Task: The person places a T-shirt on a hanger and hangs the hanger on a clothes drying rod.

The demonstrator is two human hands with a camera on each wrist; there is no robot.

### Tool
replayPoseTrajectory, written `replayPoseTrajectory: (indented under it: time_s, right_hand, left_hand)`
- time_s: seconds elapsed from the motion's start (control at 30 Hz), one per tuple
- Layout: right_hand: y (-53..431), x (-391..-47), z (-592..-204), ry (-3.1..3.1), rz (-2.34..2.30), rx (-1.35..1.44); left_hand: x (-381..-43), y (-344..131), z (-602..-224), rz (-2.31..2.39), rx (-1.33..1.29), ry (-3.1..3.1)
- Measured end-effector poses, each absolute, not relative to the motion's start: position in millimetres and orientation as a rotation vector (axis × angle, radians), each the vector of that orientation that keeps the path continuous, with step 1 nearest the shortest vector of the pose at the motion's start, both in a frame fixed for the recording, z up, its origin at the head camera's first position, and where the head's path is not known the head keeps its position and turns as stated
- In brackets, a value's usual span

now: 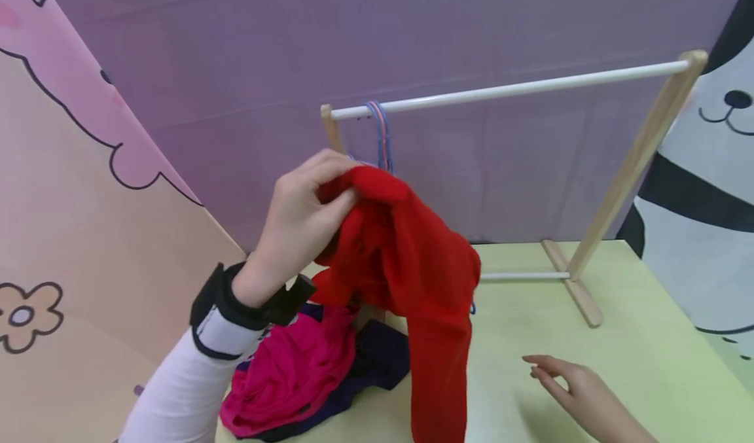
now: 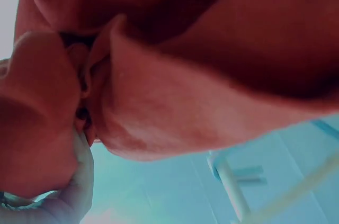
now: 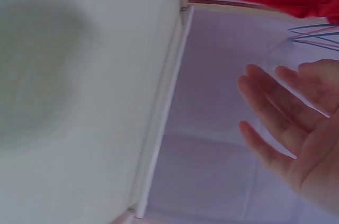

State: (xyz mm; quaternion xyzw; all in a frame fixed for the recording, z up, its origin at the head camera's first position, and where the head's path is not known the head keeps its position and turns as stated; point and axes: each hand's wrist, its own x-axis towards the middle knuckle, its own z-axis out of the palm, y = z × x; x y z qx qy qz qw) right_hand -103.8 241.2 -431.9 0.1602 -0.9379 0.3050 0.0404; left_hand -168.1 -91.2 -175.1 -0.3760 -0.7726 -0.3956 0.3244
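Note:
A red long-sleeved garment (image 1: 436, 266) hangs bunched from my left hand (image 1: 306, 214), which pinches it near its top between thumb and fingers. One sleeve dangles toward the table. In the left wrist view the red cloth (image 2: 159, 97) fills most of the picture, hiding much of the hand. My right hand (image 1: 580, 394) is low at the right, apart from the garment, holding nothing. Its fingers look loosely bent in the right wrist view (image 3: 296, 123). Behind the garment, blue and pink hangers (image 1: 381, 132) hang at the left end of the rack's white rail (image 1: 512, 89).
The rack's wooden right leg (image 1: 636, 161) stands on the pale yellow table (image 1: 648, 338). A pink garment (image 1: 294, 371) lies heaped on dark navy cloth (image 1: 383, 354) at the left. A purple backdrop (image 1: 235, 70) rises behind; a panda print (image 1: 707, 188) is at right.

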Motion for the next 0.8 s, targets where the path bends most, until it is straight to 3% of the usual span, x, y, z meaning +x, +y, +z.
replayPoseTrajectory:
  time_s: [0.33, 0.6, 0.8]
  right_hand:
    - [229, -90, -394, -2.704, 1.064, 0.467]
    - [202, -77, -374, -2.437, 1.107, 0.696]
    - [186, -84, -369, -2.740, 1.218, 0.786]
  left_hand:
    - [-154, -60, -217, -0.972, -1.192, -2.300]
    - [-139, -52, -258, -0.958, -1.253, -2.475]
    - [-137, -46, -283, -0.989, -1.254, -2.606]
